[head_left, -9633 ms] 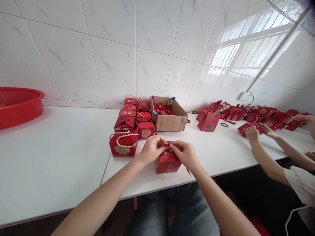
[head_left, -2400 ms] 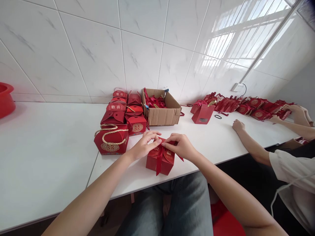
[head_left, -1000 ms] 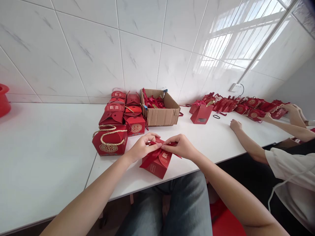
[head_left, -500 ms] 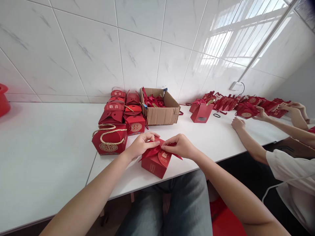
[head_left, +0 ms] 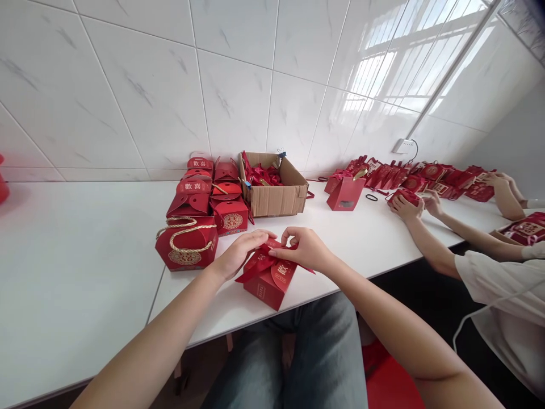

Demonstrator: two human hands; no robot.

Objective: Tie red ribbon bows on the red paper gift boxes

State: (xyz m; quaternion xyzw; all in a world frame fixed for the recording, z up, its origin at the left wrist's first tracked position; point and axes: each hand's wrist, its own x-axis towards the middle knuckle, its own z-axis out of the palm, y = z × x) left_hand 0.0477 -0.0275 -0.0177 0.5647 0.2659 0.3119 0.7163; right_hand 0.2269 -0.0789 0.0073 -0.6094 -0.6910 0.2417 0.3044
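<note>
A small red gift box (head_left: pixel 266 288) with gold lettering stands on the white table in front of me. Across its top lies a red satin ribbon (head_left: pixel 258 267), with a tail hanging to each side. My left hand (head_left: pixel 240 254) rests along the box's far left edge, its fingers stretched out over the top. Thumb and forefinger of my right hand (head_left: pixel 305 249) are pinched together at the ribbon near the middle of the lid. The ribbon's centre is partly hidden by the fingers.
Left of the cardboard carton (head_left: pixel 279 201) of red ribbons are several red boxes, the nearest a box with gold rope handles (head_left: pixel 187 250). A red bag (head_left: pixel 346 194) and black ring (head_left: pixel 372 197) lie to the right. Co-workers' hands (head_left: pixel 404 205) handle red boxes farther right.
My left fingers have straightened from a pinch and lie along the box. My right hand still pinches at the ribbon. A co-worker's two hands have come together on a red box.
</note>
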